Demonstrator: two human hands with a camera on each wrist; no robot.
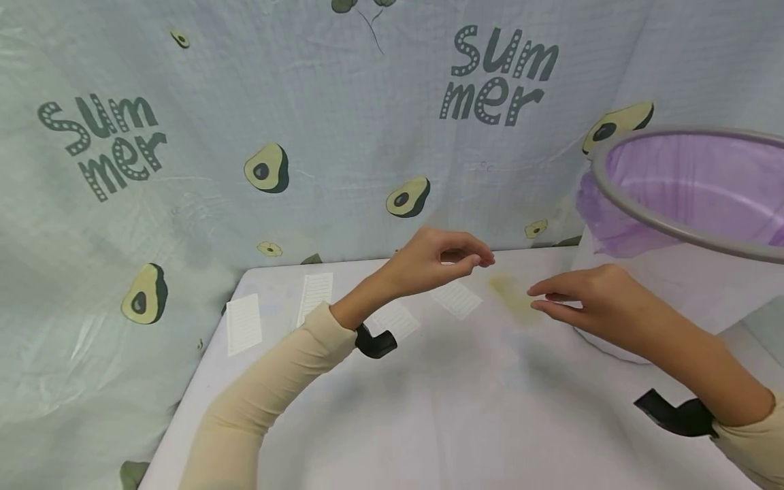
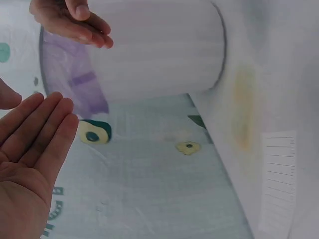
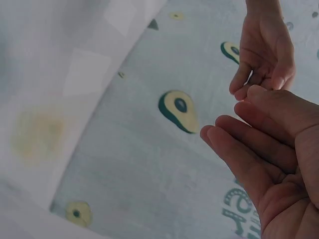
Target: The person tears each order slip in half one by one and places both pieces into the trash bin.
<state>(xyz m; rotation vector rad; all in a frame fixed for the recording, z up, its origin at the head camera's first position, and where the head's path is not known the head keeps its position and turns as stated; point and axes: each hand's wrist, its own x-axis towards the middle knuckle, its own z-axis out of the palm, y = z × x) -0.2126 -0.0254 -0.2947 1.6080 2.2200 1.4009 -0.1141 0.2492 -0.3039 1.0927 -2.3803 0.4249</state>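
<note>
My left hand (image 1: 431, 258) hovers over the far part of the white table (image 1: 429, 401), fingers relaxed and holding nothing. Facing it from the right, my right hand (image 1: 591, 296) also hangs in the air with loose, bare fingers. A gap separates the two hands. Below and between them a yellowish stain (image 1: 511, 296) marks the table cover. Several white lined paper slips lie flat beyond the left arm: one at the far left (image 1: 243, 324), another beside it (image 1: 315, 296), and one near the left hand (image 1: 456, 299). In the left wrist view the left palm (image 2: 25, 184) shows bare.
A large white bin with a grey rim (image 1: 686, 235) and a purple liner (image 1: 704, 177) stands at the right, close to the right hand. Behind the table hangs a pale curtain (image 1: 343, 136) printed with avocados and lettering. Black straps circle both wrists.
</note>
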